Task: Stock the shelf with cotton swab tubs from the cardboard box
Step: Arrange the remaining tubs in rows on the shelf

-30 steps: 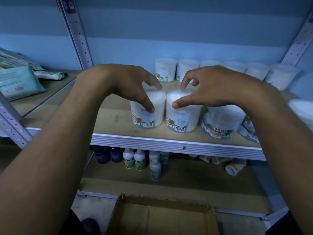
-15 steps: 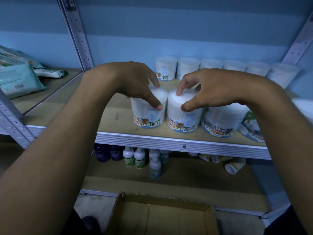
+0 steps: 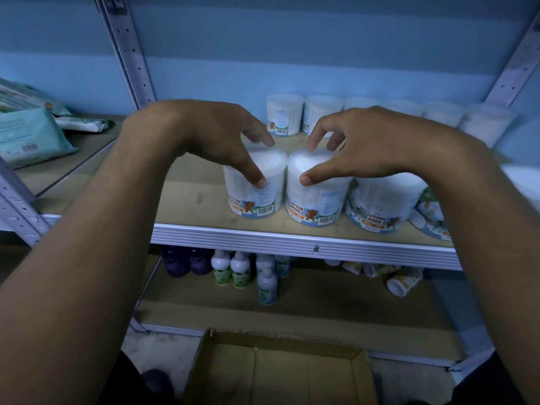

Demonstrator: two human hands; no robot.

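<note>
Two tubs sit side by side at the shelf (image 3: 292, 241) front: left hand (image 3: 216, 135) pinches the left tub (image 3: 257, 197), right hand (image 3: 359, 144) pinches the right tub (image 3: 318, 200). Placement step, likely; next, let go and reach down to the cardboard box (image 3: 277, 372) below.

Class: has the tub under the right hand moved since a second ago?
Yes. The right tub turned on the spot: its barcode, earlier left of the shelf-edge clip, now sits right of it.
</note>
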